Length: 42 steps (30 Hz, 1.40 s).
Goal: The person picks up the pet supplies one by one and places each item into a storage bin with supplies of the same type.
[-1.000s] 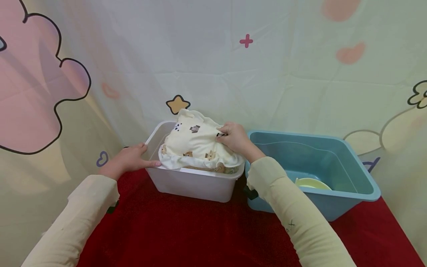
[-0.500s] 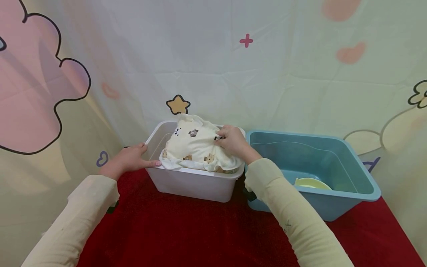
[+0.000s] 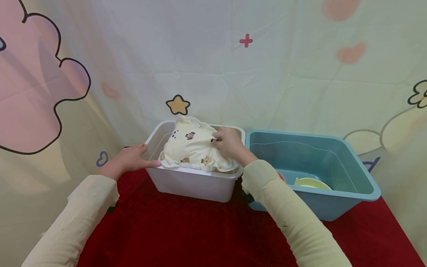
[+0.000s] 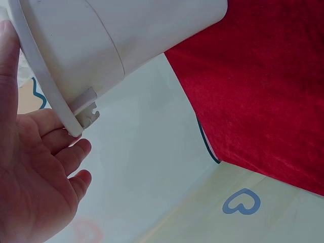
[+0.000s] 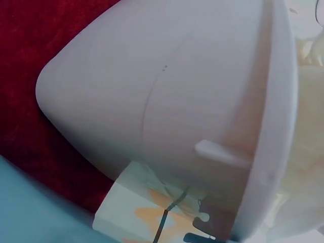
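Observation:
A cream pillow [image 3: 195, 146] with animal prints and a ruffled edge lies tilted in the white bin [image 3: 197, 185], its far corner above the rim. My right hand [image 3: 230, 142] pinches the pillow's top near its right side, where a dark patch shows between the fingers. At the bin's left front corner, my left hand [image 3: 131, 157] holds the rim, thumb along the front and next to the pillow's ruffle. The left wrist view shows the fingers of that hand [image 4: 40, 177] bent at the rim. The right hand is not seen in the right wrist view.
Right of the white bin stands a blue bin [image 3: 333, 204] with a pale yellow dish-like thing [image 3: 311, 183] inside. A pink-red edge [image 3: 281, 175] peeks out beside the right sleeve. Both bins stand on red cloth [image 3: 186, 233] before a printed curtain [image 3: 207, 59].
The pillow has sunk lower into the white bin, with my right hand moving down and slightly left with it. The pink-red edge has come into view. My left hand has stayed put.

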### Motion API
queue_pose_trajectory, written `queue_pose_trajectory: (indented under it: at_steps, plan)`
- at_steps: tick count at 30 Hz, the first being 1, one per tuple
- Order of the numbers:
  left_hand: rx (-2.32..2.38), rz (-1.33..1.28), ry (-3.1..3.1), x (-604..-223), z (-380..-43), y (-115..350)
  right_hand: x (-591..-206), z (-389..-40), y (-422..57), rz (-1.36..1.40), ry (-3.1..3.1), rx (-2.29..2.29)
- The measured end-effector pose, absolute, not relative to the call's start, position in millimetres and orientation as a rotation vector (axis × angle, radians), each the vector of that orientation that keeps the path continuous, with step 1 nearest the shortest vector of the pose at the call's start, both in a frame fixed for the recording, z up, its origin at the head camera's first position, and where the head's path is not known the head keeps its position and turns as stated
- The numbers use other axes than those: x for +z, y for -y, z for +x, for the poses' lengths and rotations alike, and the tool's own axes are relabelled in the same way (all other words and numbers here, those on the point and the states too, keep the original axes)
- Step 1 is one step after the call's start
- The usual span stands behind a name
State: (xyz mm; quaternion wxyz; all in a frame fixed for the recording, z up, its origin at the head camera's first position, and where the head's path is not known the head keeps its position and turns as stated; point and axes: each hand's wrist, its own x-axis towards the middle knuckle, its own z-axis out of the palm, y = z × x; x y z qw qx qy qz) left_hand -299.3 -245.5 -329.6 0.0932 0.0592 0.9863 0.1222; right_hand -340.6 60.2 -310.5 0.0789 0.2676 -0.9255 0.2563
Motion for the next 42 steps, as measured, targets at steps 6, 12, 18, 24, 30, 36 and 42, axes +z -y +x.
queue_pose_trajectory:
  at_steps: [6,12,18,24,30,36,42]
  plan:
    - [0.355,0.176,-2.926,-329,-299,245,-314,-340,-55,0.823,2.72,0.751]
    - [0.354,0.18,-2.922,-329,-299,245,-316,-340,-52,0.822,2.694,0.736]
    - [0.35,0.196,-2.922,-328,-299,246,-318,-340,-49,0.841,2.674,0.712]
    - [0.333,0.22,-2.936,-330,-301,248,-320,-339,-45,0.85,2.67,0.702]
    - [0.307,0.233,-2.946,-331,-302,249,-321,-338,-42,0.838,2.687,0.707]
    - [0.326,0.218,-2.936,-330,-301,248,-322,-336,-41,0.831,2.7,0.727]
    - [0.341,0.213,-2.937,-329,-298,246,-326,-336,-40,0.829,2.708,0.721]
